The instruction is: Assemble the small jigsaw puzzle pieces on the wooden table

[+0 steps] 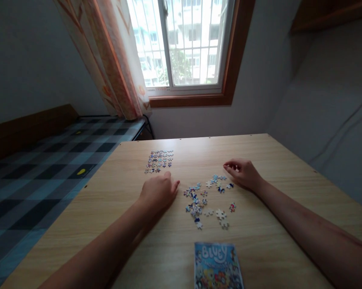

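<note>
My left hand (159, 189) is palm down near the front of the sorted puzzle pieces (159, 156), which lie in rows at the table's far left. Its thumb and index finger stand apart; the other fingers are mostly hidden. To the right, a loose heap of jigsaw pieces (196, 206) spreads over the middle of the table. My right hand (243, 172) rests on its side just beyond a few bluish pieces (217, 178), fingers curled and the thumb close to the index fingertip. Whatever those fingers may hold cannot be made out.
A blue "Bluey" puzzle box (218, 265) lies at the near edge of the wooden table (289, 208). Several pieces, some pale side up (221, 214), lie between box and heap. On the left is a bed with a checked cover (48, 160); a curtained window (196, 44) is ahead.
</note>
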Available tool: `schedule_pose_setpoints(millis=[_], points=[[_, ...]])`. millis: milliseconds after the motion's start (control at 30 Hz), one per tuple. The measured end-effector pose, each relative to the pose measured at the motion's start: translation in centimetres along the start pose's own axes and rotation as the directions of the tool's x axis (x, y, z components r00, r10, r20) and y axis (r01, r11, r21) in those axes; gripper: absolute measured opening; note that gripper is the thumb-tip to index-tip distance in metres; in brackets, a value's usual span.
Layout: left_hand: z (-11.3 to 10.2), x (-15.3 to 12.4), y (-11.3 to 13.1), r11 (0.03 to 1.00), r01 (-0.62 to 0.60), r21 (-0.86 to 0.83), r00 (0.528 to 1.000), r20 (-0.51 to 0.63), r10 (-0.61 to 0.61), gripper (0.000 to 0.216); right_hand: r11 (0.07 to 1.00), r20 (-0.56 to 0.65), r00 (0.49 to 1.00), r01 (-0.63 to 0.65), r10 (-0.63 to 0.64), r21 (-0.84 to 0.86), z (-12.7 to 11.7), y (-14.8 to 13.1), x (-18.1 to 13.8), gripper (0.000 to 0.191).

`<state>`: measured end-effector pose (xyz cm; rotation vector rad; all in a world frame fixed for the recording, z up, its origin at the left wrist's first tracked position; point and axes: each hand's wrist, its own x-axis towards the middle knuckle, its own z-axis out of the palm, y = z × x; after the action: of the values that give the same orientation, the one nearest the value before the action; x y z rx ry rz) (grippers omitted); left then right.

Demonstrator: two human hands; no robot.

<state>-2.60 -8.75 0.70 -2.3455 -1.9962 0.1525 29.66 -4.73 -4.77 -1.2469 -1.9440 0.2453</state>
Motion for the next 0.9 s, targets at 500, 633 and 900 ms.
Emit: schedule_pose_setpoints(millis=[500,633,900], points=[[1.1,0.6,0.0,0.976,-0.201,-0.084,0.980,-0.034,0.198,0.058,0.945,0.066,0.956,0.291,-0.285,-0.151,0.3,-1.6,0.1,0.024],[0.9,0.5,0.0,0.975,-0.203,-0.092,0.979,-0.029,0.202,0.056,0.934,0.117,0.951,0.305,-0.287,-0.184,0.9,-1.2,-0.2,0.029],[1.2,0.6,-0.2,0.977,-0.200,-0.075,0.979,-0.045,0.197,0.053,0.948,-0.018,0.965,0.254,-0.263,-0.193,1.3,-0.3,0.0,0.017]])
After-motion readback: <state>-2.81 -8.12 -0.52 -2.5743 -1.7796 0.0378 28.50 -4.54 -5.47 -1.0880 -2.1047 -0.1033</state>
